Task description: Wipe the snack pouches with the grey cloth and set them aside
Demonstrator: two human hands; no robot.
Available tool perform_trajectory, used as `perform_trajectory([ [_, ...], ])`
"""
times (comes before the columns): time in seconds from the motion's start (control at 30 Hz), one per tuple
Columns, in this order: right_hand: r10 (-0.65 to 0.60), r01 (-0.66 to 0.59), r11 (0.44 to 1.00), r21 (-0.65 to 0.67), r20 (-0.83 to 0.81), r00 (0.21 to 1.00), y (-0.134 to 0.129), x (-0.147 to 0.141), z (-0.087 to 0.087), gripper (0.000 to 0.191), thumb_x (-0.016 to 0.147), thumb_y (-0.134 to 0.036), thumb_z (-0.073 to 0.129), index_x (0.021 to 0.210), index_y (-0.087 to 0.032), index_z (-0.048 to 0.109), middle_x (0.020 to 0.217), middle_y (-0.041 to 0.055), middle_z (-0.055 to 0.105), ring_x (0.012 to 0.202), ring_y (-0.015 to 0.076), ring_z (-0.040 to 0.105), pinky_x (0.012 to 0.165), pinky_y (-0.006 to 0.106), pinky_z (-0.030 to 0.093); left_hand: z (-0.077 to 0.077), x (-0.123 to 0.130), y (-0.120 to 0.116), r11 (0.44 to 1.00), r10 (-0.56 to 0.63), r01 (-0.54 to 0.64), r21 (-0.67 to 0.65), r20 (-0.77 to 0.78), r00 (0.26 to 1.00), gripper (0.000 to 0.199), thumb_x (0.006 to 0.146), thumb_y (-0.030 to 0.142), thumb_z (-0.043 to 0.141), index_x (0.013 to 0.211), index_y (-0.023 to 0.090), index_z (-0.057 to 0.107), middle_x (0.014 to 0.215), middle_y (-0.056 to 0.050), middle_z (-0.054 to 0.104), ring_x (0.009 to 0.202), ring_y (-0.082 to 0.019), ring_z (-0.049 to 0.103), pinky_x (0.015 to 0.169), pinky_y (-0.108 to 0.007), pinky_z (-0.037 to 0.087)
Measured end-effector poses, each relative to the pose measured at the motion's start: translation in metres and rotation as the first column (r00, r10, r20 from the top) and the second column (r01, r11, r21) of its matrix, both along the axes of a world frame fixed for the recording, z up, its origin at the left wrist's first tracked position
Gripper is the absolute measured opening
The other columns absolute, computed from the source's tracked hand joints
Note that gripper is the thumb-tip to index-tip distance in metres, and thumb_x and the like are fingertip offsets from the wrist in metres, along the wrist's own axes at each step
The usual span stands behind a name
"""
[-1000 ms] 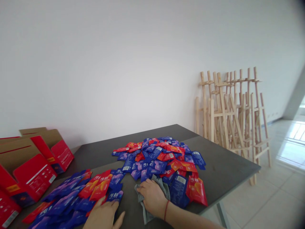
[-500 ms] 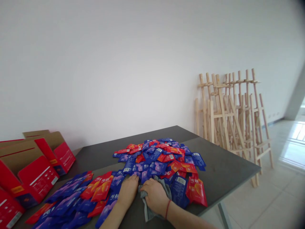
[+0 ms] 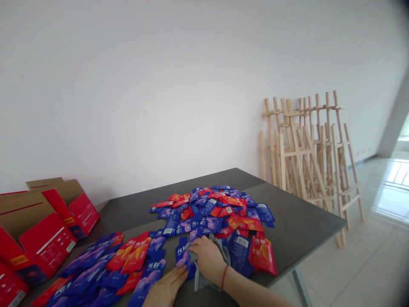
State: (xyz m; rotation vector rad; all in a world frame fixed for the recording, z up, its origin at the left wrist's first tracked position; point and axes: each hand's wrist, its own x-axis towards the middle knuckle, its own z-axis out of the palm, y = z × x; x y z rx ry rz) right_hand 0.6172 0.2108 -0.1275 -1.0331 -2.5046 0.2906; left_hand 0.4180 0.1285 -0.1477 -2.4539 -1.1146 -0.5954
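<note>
The blue packet lies flat on the dark table in front of me, printed side up, its top end pointing toward the big mixed pile. My left hand is open, palm down, with its fingertips on the packet's near end; most of the packet extends beyond them, outside any grasp. My right hand has its fingers bent over the grey cloth, holding it against the table. Those fingertips come right up to the packet's right edge, but I can't tell whether they touch it. A red cord circles my right wrist.

Past both hands, the big mixed pile of blue and red packets spreads over the middle of the table, its near right part beside the cloth. To my left is the overlapping left group of blue and red packets, and beyond its outer side stand open red cartons. A white wall rises behind the table, and wooden easels stand by it on the right, on a pale tiled floor.
</note>
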Motion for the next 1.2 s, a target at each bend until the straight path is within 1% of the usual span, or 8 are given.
perform_trajectory([
  [0.2,-0.012,0.012,0.999,0.036,0.023,1.0,0.007,0.003,0.009,0.04,0.079,-0.012,0.05,0.117,-0.018,0.063,0.118,0.0078,0.063,0.104,0.0267,0.052,0.089,0.038,0.04,0.016,0.008,-0.016,0.996,0.006,-0.002,0.086,-0.042,0.999,0.031,0.087,0.019,0.051,0.114,0.027,0.064,0.11,0.0,0.074,0.099,-0.012,0.069,0.086,-0.017,0.054],
  [0.27,0.149,-0.152,0.987,0.049,0.052,0.987,0.005,0.007,0.01,0.044,0.079,-0.013,0.052,0.121,-0.021,0.06,0.124,0.0036,0.061,0.108,0.0234,0.051,0.092,0.035,0.038,0.016,0.013,-0.02,0.993,0.034,-0.032,0.115,-0.021,0.999,0.026,0.088,0.022,0.05,0.109,0.026,0.065,0.103,-0.001,0.075,0.092,-0.013,0.07,0.082,-0.018,0.056],
  [0.4,0.497,-0.516,0.851,0.095,0.17,0.851,-0.003,0.015,0.01,0.043,0.081,-0.017,0.053,0.123,-0.024,0.058,0.131,-0.0022,0.058,0.115,0.0216,0.047,0.095,0.035,0.035,0.014,0.018,-0.023,0.999,0.043,-0.043,0.017,-0.002,0.999,0.025,0.089,0.014,0.045,0.1,0.024,0.065,0.089,0.002,0.073,0.079,-0.01,0.068,0.074,-0.015,0.054],
  [0.53,0.44,-0.471,0.872,0.135,0.206,0.874,-0.003,0.008,0.01,0.036,0.083,-0.019,0.053,0.118,-0.024,0.061,0.129,-0.0017,0.06,0.11,0.0228,0.048,0.09,0.037,0.038,0.011,0.018,-0.022,0.999,0.029,-0.029,-0.021,-0.014,0.999,0.028,0.087,0.008,0.045,0.1,0.024,0.064,0.088,0.002,0.072,0.078,-0.01,0.067,0.074,-0.016,0.053],
  [0.7,0.194,-0.241,0.955,0.171,0.253,0.948,0.011,-0.013,0.008,0.03,0.085,-0.02,0.052,0.113,-0.021,0.062,0.116,0.0064,0.064,0.1,0.0269,0.051,0.078,0.038,0.042,0.008,0.017,-0.02,1.0,0.022,-0.022,0.01,-0.038,0.999,0.029,0.086,0.005,0.045,0.102,0.022,0.062,0.088,0.001,0.072,0.078,-0.011,0.067,0.074,-0.018,0.052],
  [0.83,0.077,-0.127,0.973,0.192,0.246,0.966,0.023,-0.02,0.006,0.024,0.085,-0.018,0.052,0.105,-0.018,0.064,0.106,0.0095,0.066,0.099,0.0293,0.052,0.075,0.038,0.041,0.003,0.013,-0.02,0.997,0.051,-0.056,-0.059,-0.075,0.996,0.032,0.084,0.005,0.049,0.108,0.023,0.061,0.093,0.001,0.072,0.082,-0.013,0.067,0.078,-0.019,0.052],
  [1.03,0.379,-0.455,0.863,0.218,0.317,0.87,0.023,-0.003,0.006,0.033,0.084,-0.019,0.054,0.116,-0.022,0.061,0.131,-0.0003,0.059,0.1,0.0247,0.052,0.074,0.037,0.04,-0.005,0.009,-0.02,0.988,0.109,-0.106,-0.111,0.019,0.994,0.026,0.085,0.007,0.05,0.101,0.025,0.059,0.093,0.002,0.07,0.083,-0.013,0.067,0.075,-0.02,0.053],
  [1.2,0.523,-0.596,0.775,0.211,0.315,0.792,0.007,0.012,0.008,0.04,0.082,-0.02,0.054,0.121,-0.02,0.058,0.133,-0.0016,0.058,0.106,0.0218,0.049,0.077,0.037,0.039,-0.009,0.014,-0.02,0.993,0.119,-0.12,0.002,0.108,0.987,0.02,0.092,0.014,0.037,0.086,0.023,0.054,0.077,0.0,0.065,0.07,-0.015,0.066,0.064,-0.024,0.054],
])
